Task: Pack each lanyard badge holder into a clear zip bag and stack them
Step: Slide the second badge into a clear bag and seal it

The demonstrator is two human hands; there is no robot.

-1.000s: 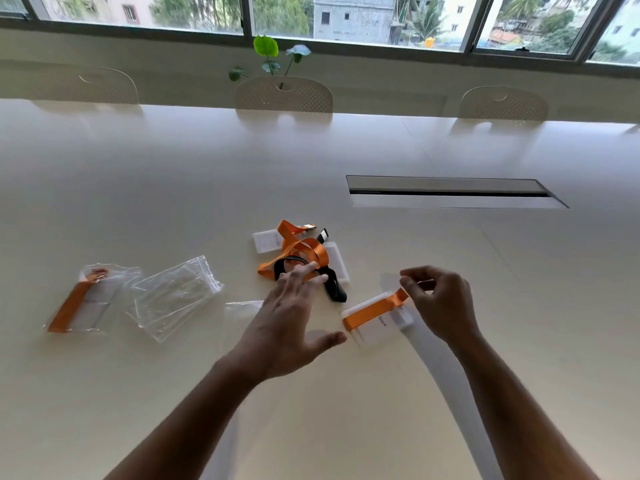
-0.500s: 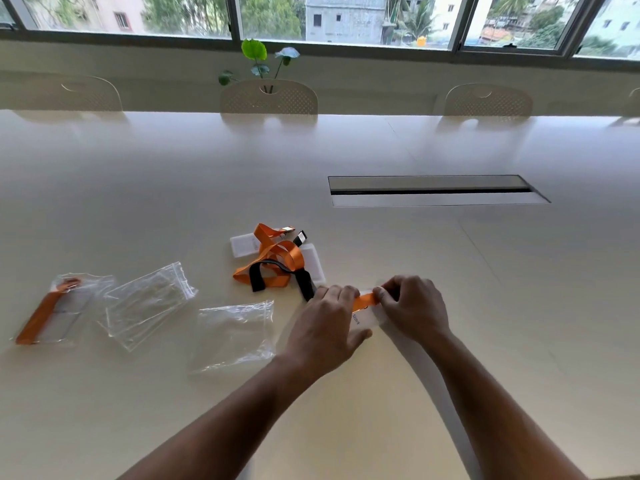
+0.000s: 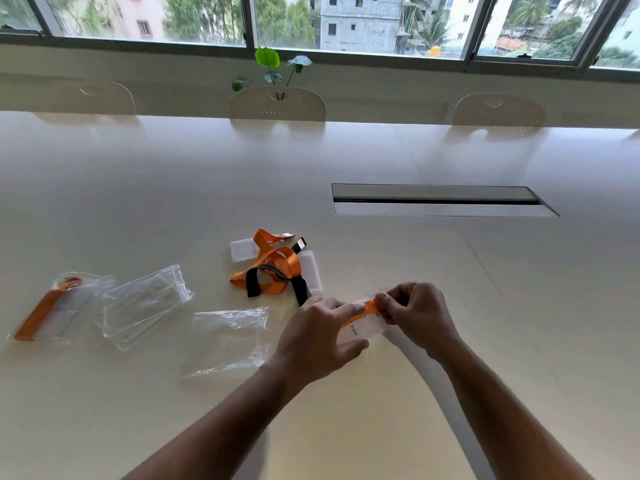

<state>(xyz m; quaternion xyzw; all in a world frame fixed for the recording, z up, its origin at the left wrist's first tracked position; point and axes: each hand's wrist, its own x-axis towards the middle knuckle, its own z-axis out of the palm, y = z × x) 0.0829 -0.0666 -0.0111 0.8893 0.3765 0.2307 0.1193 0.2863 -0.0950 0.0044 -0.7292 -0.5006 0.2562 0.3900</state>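
A wide, glossy cream surface (image 3: 173, 188) fills the view, with a long rectangular cable slot (image 3: 440, 200) set into it toward the far right. Three pale perforated chair backs (image 3: 277, 103) line its far edge under a band of windows (image 3: 346, 26), and a small green plant (image 3: 268, 69) rises behind the middle chair. Near the front, the clear rectangular badge holder with an orange lanyard (image 3: 360, 327) lies on the surface between both hands: the left hand (image 3: 318, 341) rests on it with fingers curled over its left part, while the right hand (image 3: 415, 313) pinches the orange strap. Much of the holder is hidden under the hands. Just left lies an empty clear zip bag (image 3: 228, 341), a second clear zip bag (image 3: 145, 303) further left, then a packed bag with an orange lanyard (image 3: 52, 310). Behind sits a tangle of orange and black lanyards with clear holders (image 3: 273, 268); how many I cannot tell.
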